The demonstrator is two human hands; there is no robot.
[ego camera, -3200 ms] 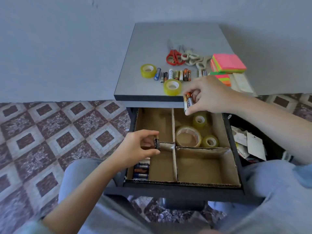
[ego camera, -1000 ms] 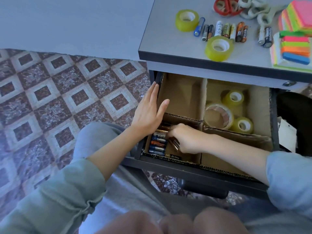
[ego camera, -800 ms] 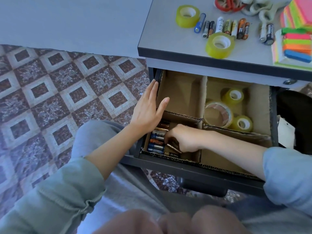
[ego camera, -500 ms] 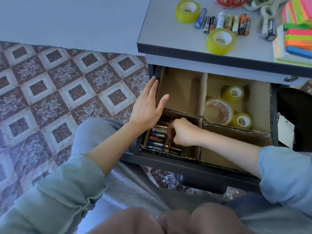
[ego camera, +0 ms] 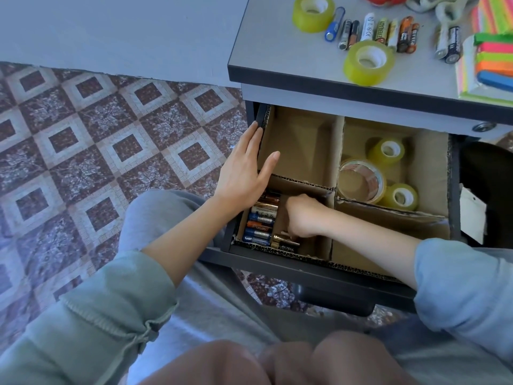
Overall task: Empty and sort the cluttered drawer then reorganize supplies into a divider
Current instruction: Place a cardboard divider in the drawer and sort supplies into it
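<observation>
- Fingers [ego camera: 251, 140] of the left hand [ego camera: 241, 176]: straight and together, laid flat along the drawer's left rim. The thumb is spread out over the rear-left compartment. Nothing held.
- Right hand [ego camera: 302, 215]: knuckles up inside the front-left compartment, fingers curled down toward the batteries. The fingertips are hidden, so I cannot tell whether they grip one.
- Floor [ego camera: 83, 134]: patterned tiles, left of the drawer and beneath it.
- Worktop [ego camera: 277, 51]: grey with a dark edge, directly above the open drawer.
- Drawer [ego camera: 305, 270]: black, pulled out toward the person's lap.
- Divider [ego camera: 337, 151]: cardboard, four compartments, seated inside the drawer.
- Notes [ego camera: 491, 51]: bright stacked pads at the worktop's right edge, partly out of view.
- Clear roll [ego camera: 358, 165]: large tape roll lying in the rear-right compartment, against the cross wall.
- Yellow rolls: two small ones in the same compartment, one [ego camera: 387, 150] behind the clear roll and one [ego camera: 401, 197] just beside it on the right. Two more lie flat on the worktop, one far [ego camera: 313, 12] and one near the front edge [ego camera: 369, 62].
- Scissors [ego camera: 444, 6]: only handles show at the top edge of view.
- Batteries [ego camera: 261, 218]: a column lying side by side along the left wall of the front-left compartment, its far end under the left palm. Two more [ego camera: 286, 241] lie by the front wall, just beside the right hand.
- Loose batteries: a row [ego camera: 374, 30] on the worktop behind the near yellow roll, and a pair [ego camera: 449, 44] between that row and the notes.
</observation>
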